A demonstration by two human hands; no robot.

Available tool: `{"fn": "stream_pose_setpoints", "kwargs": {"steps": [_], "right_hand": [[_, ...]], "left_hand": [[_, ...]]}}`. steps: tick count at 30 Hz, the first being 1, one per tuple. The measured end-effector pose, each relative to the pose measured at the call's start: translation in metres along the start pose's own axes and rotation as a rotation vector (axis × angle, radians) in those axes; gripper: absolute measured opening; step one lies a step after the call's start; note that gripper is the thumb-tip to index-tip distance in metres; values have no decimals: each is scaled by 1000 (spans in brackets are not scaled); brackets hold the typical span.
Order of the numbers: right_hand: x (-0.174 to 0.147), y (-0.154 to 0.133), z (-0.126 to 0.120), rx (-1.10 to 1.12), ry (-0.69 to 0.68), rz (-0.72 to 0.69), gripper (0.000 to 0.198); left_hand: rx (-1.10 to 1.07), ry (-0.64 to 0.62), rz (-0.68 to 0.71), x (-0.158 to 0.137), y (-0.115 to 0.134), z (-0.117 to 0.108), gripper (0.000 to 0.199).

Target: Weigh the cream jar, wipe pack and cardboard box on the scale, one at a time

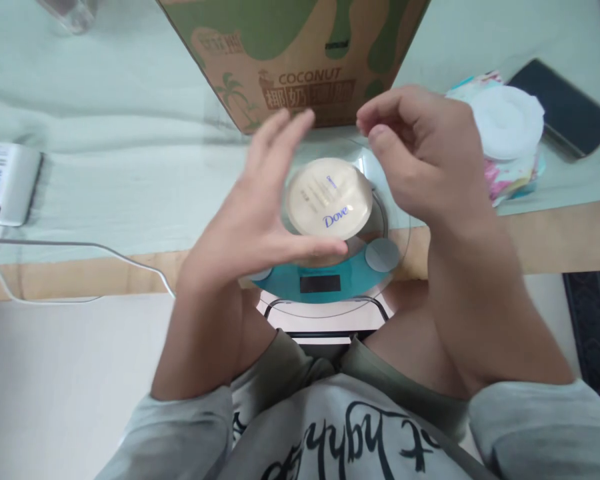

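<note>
A cream-coloured round Dove jar [325, 193] with blue lettering is on the round glass kitchen scale [290, 283], over its turquoise front part. Around the jar's left side curves my left hand [253, 213], fingers spread and thumb along the near edge; whether it touches the jar I cannot tell. To the upper right of the jar, my right hand [425, 157] is raised with curled fingers, its fingertips close to the thumb. Anything small between those fingertips is hidden. The scale's dark display [320, 283] faces me.
A cardboard coconut box [300, 60] stands right behind the scale. On the right lie a white round lid [507, 123] on a colourful packet [515, 177] and a dark phone [565, 107]. At left are a white device [13, 183] and a white cable [100, 247] crossing the table edge.
</note>
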State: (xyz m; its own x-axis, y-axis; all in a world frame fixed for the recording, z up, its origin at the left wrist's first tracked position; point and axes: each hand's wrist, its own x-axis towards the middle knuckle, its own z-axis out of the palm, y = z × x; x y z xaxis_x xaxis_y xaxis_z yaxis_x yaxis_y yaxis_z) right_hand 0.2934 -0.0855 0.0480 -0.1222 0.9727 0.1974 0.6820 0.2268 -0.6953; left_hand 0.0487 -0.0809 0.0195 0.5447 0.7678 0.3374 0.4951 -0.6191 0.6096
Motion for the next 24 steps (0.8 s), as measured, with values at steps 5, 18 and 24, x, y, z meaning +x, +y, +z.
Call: {"fn": "stream_pose_setpoints", "kwargs": {"steps": [5,18,24], "right_hand": [[-9,-14,7,-39,-255,-282,54],[2,27,19,318,137,-321,39],[5,21,22,313,202,-330,32]], "left_hand": [[-165,109,65,6,-18,-2,60],[89,-263,63,3,11,-4,118],[71,-176,18,6,15,14,114]]}}
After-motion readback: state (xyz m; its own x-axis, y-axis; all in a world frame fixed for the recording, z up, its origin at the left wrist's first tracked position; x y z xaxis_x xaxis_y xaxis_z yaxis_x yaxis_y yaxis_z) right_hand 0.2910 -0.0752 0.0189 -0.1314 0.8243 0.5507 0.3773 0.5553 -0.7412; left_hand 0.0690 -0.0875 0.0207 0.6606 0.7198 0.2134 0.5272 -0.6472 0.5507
